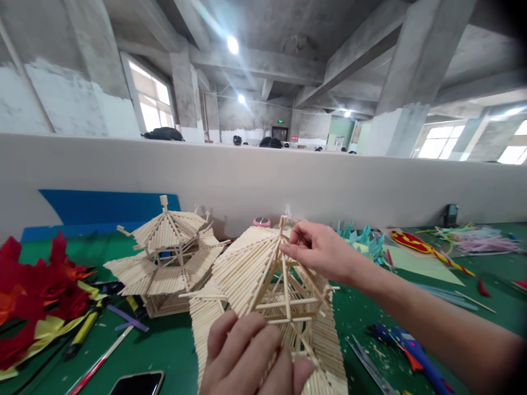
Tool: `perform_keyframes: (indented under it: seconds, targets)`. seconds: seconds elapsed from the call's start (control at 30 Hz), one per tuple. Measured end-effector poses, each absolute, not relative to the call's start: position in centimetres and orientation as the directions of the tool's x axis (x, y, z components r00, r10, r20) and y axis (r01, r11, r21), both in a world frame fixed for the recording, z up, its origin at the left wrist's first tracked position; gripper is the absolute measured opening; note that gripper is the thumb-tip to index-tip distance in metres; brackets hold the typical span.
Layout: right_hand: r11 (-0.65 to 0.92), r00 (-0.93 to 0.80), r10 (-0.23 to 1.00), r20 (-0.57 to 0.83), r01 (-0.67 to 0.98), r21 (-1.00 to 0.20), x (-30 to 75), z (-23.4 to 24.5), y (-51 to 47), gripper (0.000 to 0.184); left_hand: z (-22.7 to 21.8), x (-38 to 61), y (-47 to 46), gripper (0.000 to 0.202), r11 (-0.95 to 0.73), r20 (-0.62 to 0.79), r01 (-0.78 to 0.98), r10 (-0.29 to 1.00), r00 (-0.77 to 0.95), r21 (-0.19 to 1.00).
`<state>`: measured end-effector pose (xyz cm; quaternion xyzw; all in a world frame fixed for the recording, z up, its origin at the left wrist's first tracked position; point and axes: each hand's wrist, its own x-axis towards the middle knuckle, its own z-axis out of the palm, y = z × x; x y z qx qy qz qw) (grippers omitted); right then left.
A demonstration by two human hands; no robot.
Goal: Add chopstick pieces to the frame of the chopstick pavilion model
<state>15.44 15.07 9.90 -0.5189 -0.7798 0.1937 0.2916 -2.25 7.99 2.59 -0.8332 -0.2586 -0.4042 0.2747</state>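
Observation:
A pagoda-like model of thin wooden sticks point(263, 285) stands on the green table point(164, 340) in front of me, one roof side open to its frame. My left hand point(251, 356) grips its lower front edge, fingers curled over the sticks. My right hand point(319, 249) reaches in from the right and pinches a stick near the roof's peak. A second, finished stick pagoda point(168, 252) stands just to the left.
Red and yellow paper cut-outs point(37, 296) lie at far left, with pens and a phone point(138, 382) in front. A blue glue gun point(407, 351) and scissors lie at right. Teal and coloured paper scraps point(411, 241) sit behind. A grey partition wall point(329, 181) bounds the table.

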Motion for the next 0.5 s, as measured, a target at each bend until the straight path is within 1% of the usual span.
perform_keyframes:
  seconds: [0.03, 0.1, 0.13, 0.2, 0.3, 0.37, 0.5]
  targets:
    - [0.384, -0.288, 0.924, 0.253, 0.697, -0.605, 15.4, 9.9, 15.1, 0.019, 2.5, -2.5, 8.2, 0.014, -0.709, 0.823, 0.661, 0.206, 0.529, -0.247]
    - [0.380, -0.285, 0.925, 0.252, 0.698, -0.607, 15.5, 9.9, 15.1, 0.020, 2.3, -2.7, 8.6, 0.025, -0.700, 0.833, 0.677, 0.220, 0.507, -0.227]
    - [0.381, -0.285, 0.925, 0.252, 0.697, -0.607, 15.5, 9.9, 15.2, 0.020, 2.2, -2.8, 8.7, 0.026, -0.698, 0.832, 0.682, 0.232, 0.504, -0.219]
    - [0.381, -0.286, 0.924, 0.252, 0.696, -0.609, 15.6, 9.9, 15.2, 0.021, 1.8, -2.6, 8.8, 0.024, -0.695, 0.837, 0.690, 0.243, 0.490, -0.201]
    - [0.381, -0.287, 0.924, 0.251, 0.695, -0.610, 15.6, 9.9, 15.2, 0.021, 1.3, -2.1, 8.7, 0.014, -0.697, 0.896, 0.713, 0.264, 0.356, -0.078]
    - [0.379, -0.286, 0.925, 0.249, 0.695, -0.611, 15.5, 10.0, 15.1, 0.021, 1.2, -1.9, 8.6, 0.011, -0.694, 0.918, 0.720, 0.267, 0.292, -0.027]
    - [0.378, -0.285, 0.926, 0.247, 0.694, -0.613, 15.4, 10.0, 15.1, 0.020, 1.6, -1.7, 8.9, 0.018, -0.686, 0.901, 0.723, 0.263, 0.344, -0.075]
